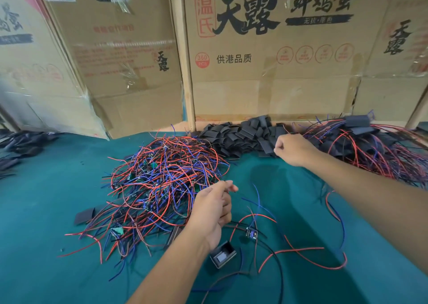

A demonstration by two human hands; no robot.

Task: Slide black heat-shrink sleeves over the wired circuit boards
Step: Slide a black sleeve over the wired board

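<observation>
A tangle of red, blue and black wires with small green circuit boards (162, 183) lies on the green mat. My left hand (213, 208) is at its right edge, fingertips pinching a few wires. Behind it lies a heap of flat black heat-shrink sleeves (243, 134). My right hand (291, 148) reaches to that heap's right side, its curled fingers pinching a sleeve at the edge. One bare wired board (252, 233) lies just right of my left hand. A board inside a black sleeve (223, 254) lies beside my left wrist.
A pile of sleeved boards with wires (370, 146) fills the far right. Printed cardboard boxes (266, 84) wall off the back. A loose sleeve (84, 215) lies left of the tangle, and more dark sleeves (20, 146) at the far left edge.
</observation>
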